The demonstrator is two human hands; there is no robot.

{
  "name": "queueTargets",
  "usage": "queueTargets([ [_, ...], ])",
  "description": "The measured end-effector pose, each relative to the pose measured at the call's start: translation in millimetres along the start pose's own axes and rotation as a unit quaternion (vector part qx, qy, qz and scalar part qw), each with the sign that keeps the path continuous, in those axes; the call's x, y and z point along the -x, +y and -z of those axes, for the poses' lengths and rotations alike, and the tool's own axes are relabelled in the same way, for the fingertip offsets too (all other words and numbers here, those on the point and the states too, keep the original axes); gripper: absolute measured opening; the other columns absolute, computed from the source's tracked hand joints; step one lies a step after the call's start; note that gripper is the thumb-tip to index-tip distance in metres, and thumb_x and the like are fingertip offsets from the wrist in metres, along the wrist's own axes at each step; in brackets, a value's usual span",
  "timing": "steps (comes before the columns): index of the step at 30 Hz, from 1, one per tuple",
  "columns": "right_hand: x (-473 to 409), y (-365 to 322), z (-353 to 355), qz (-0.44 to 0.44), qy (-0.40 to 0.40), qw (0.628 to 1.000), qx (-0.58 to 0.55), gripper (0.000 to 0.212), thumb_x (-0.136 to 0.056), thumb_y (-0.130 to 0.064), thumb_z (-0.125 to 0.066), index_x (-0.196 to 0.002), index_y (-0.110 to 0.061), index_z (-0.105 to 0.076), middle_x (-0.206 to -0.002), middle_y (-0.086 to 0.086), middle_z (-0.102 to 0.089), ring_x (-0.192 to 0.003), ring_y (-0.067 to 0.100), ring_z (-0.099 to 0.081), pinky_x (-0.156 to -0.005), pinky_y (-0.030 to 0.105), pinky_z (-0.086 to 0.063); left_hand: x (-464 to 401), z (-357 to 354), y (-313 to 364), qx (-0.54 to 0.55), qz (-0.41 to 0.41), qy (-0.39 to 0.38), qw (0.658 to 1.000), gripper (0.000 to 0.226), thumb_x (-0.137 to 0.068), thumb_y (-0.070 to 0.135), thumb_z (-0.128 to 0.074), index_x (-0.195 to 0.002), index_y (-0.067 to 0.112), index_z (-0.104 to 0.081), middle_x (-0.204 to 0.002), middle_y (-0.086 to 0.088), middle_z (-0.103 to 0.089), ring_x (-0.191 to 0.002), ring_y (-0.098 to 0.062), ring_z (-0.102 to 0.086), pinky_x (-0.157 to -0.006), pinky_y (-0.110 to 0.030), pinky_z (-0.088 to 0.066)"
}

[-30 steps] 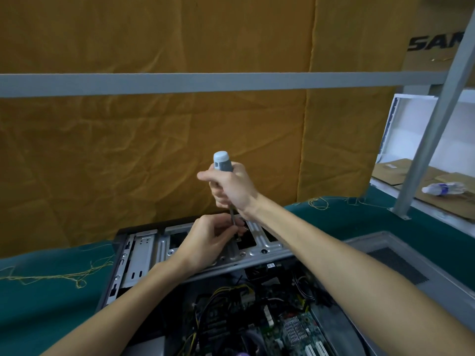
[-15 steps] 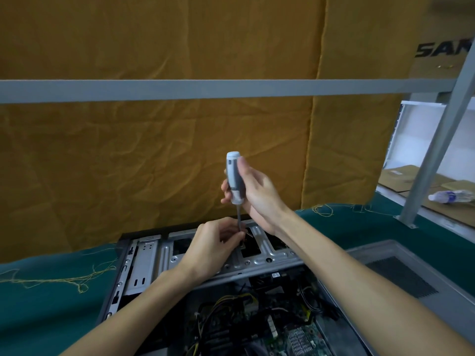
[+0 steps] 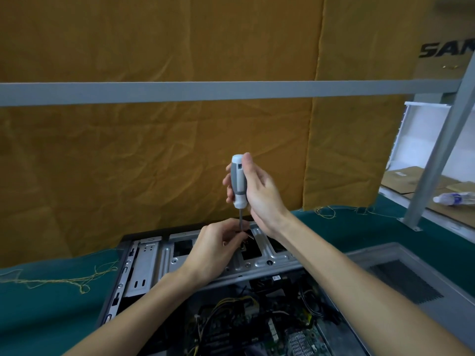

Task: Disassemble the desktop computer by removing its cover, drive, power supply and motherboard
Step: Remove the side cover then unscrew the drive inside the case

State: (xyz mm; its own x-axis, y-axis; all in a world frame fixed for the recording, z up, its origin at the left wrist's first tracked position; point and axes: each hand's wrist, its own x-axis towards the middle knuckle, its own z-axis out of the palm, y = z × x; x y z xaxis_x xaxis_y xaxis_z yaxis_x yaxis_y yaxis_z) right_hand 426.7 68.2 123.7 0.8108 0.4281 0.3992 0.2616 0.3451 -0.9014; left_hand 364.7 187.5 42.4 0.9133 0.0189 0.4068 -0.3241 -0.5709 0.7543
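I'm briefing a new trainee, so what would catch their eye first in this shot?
Centre frame, the right hand holds a grey-and-white-handled screwdriver upright over the silver metal drive bracket of the opened black desktop computer case. The left hand pinches near its shaft. A wrinkled mustard-yellow cloth backdrop fills the background.

Looks like a makeshift workshop: a green-clothed counter (image 3: 46,304) is backed by tan fabric (image 3: 154,155) at 12 o'clock, grey metal framing (image 3: 231,92), cardboard (image 3: 411,176) stacked at 3.
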Motion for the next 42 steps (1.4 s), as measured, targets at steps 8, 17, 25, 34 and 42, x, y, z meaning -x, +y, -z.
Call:
queueTargets([
  [8, 1, -2, -8, 0.034, 0.013, 0.999, 0.030, 0.047, -0.096, -0.053, -0.056, -0.106, -0.008, -0.054, -0.078, 0.004, -0.066, -0.061, 0.015, -0.058, -0.059, 0.027, -0.051, -2, 1, 1, -0.001, 0.010, 0.041, 0.999, 0.008, -0.091, 0.027, -0.076, -0.083, 0.029, -0.075, -0.077, 0.014, -0.075, -0.074, -0.003, -0.072, -0.065, -0.017, -0.054],
  [17, -2, -4, -8, 0.024, 0.009, 1.000, 0.017, 0.054, -0.096, -0.057, -0.042, -0.102, -0.006, -0.060, -0.073, 0.006, -0.061, -0.058, 0.015, -0.054, -0.059, 0.030, -0.048, -4, 5, -2, 0.016, 0.012, -0.020, 1.000, 0.006, -0.094, 0.020, -0.072, -0.097, 0.024, -0.075, -0.090, 0.013, -0.078, -0.089, -0.002, -0.073, -0.084, -0.027, -0.059],
  [25, -2, -3, -4, 0.023, 0.029, 0.999, 0.012, 0.053, -0.098, -0.055, -0.046, -0.095, -0.006, -0.067, -0.079, 0.007, -0.067, -0.063, 0.018, -0.062, -0.058, 0.030, -0.054, -15, 8, 1, -0.057, 0.012, -0.050, 0.997, 0.007, -0.092, 0.023, -0.075, -0.088, 0.028, -0.073, -0.081, 0.011, -0.074, -0.075, -0.005, -0.070, -0.069, -0.025, -0.057],
  [34, 2, -3, -9, 0.054, 0.043, 0.997, 0.043, 0.040, -0.096, -0.044, -0.061, -0.103, -0.005, -0.056, -0.080, 0.005, -0.064, -0.061, 0.017, -0.059, -0.059, 0.031, -0.051, -10, 4, 1, -0.074, -0.010, 0.004, 0.997, 0.022, -0.085, 0.026, -0.082, -0.070, 0.035, -0.068, -0.069, 0.016, -0.071, -0.066, -0.003, -0.067, -0.060, -0.015, -0.050],
  [42, -3, -4, -9, 0.017, 0.032, 0.999, 0.025, 0.057, -0.093, -0.058, -0.047, -0.112, -0.004, -0.053, -0.074, 0.005, -0.061, -0.058, 0.014, -0.054, -0.058, 0.028, -0.047, -6, 11, -3, -0.021, 0.000, -0.035, 0.999, 0.014, -0.088, 0.013, -0.078, -0.094, 0.026, -0.076, -0.088, 0.015, -0.077, -0.085, -0.003, -0.073, -0.080, -0.022, -0.058],
])
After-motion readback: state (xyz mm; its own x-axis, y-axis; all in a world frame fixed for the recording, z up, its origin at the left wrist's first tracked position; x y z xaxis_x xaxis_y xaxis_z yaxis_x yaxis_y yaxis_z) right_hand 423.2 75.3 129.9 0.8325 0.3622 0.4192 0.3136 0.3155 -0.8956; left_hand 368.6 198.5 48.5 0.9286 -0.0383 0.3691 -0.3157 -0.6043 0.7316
